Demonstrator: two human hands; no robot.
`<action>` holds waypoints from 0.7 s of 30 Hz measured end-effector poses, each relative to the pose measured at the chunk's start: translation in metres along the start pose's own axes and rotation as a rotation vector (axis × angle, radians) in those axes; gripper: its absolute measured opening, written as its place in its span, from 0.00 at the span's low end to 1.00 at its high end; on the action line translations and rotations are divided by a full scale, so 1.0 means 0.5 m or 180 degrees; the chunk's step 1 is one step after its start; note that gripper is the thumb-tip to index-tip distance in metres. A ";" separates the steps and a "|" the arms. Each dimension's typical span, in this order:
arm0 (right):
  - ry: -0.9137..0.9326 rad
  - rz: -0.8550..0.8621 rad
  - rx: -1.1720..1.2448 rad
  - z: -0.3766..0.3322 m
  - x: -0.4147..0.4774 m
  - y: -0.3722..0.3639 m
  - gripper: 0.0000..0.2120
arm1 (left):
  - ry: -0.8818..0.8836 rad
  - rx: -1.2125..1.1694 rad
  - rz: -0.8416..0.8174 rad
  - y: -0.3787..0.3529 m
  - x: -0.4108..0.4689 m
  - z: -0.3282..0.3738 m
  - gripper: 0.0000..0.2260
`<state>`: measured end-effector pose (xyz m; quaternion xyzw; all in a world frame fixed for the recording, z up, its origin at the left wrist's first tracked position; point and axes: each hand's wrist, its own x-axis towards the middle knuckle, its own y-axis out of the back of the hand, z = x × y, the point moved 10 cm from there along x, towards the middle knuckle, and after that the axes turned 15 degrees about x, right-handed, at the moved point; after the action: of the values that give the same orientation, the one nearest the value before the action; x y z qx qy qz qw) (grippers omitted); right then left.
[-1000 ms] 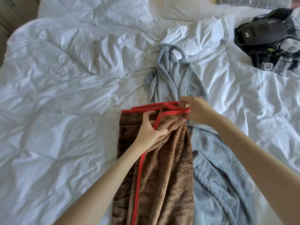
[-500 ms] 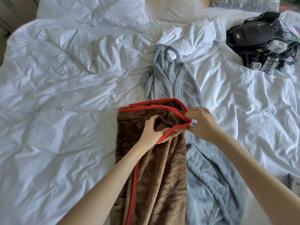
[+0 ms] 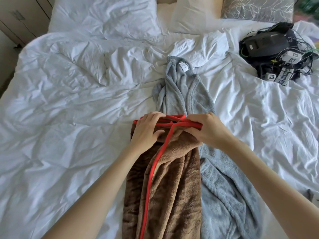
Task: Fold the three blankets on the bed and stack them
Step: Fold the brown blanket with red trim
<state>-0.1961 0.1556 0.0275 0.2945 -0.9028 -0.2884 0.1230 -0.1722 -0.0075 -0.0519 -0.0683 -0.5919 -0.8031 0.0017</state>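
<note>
Now my left hand [image 3: 146,130] and right hand [image 3: 209,133] grip the brown blanket [image 3: 169,187] by its red edge, grey blanket [image 3: 188,95] at twelve o'clock.

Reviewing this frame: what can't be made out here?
- Head view, bottom edge: cuts off the near ends of the brown blanket and grey blanket.
- Head view: the brown blanket and right hand cover part of the grey blanket.
- Head view: print on the grey blanket's white label is too small to read.
- Head view: the left hand's grip under the red trim is hidden by its own fingers.
</note>
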 end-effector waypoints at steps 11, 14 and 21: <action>-0.0964 -0.1133 -0.1790 0.140 -0.017 -0.028 0.07 | 0.0402 0.1188 -0.0718 -0.052 -0.001 -0.112 0.05; -0.1053 -0.0991 -0.1622 0.164 -0.030 -0.029 0.05 | 0.0473 0.0915 -0.0814 -0.068 -0.012 -0.130 0.09; -0.0817 0.0144 -0.0142 0.136 0.010 0.013 0.08 | 0.0433 -0.1512 -0.0741 -0.043 0.028 -0.022 0.26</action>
<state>-0.2299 0.1872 -0.0233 0.2319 -0.9109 -0.3408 0.0195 -0.1892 -0.0102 -0.0740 0.0559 -0.3893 -0.9170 -0.0669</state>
